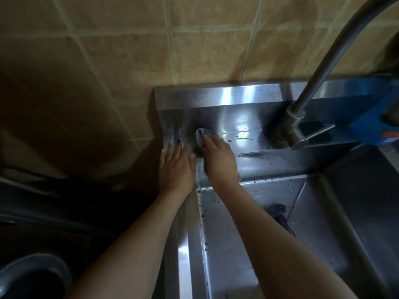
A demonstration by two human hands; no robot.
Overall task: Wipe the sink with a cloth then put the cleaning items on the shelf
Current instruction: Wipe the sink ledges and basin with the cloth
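Observation:
A steel sink [254, 212] fills the lower right, with a flat ledge [244, 134] behind the basin. My right hand [218, 158] holds a small grey cloth [204, 133] against the ledge's left end, fingers bent over it. My left hand [176, 167] lies flat beside it on the sink's far left corner, fingers straight. Green food specks dot the ledge and the basin's rim. Most of the cloth is hidden under my fingers.
A curved steel faucet [300, 117] rises from the ledge at right. Behind its lever lie a dark green sponge [313, 128] and a blue object [367, 126]. Dark debris [277, 210] lies in the basin. Tiled wall stands behind. A round metal pot [32, 275] sits lower left.

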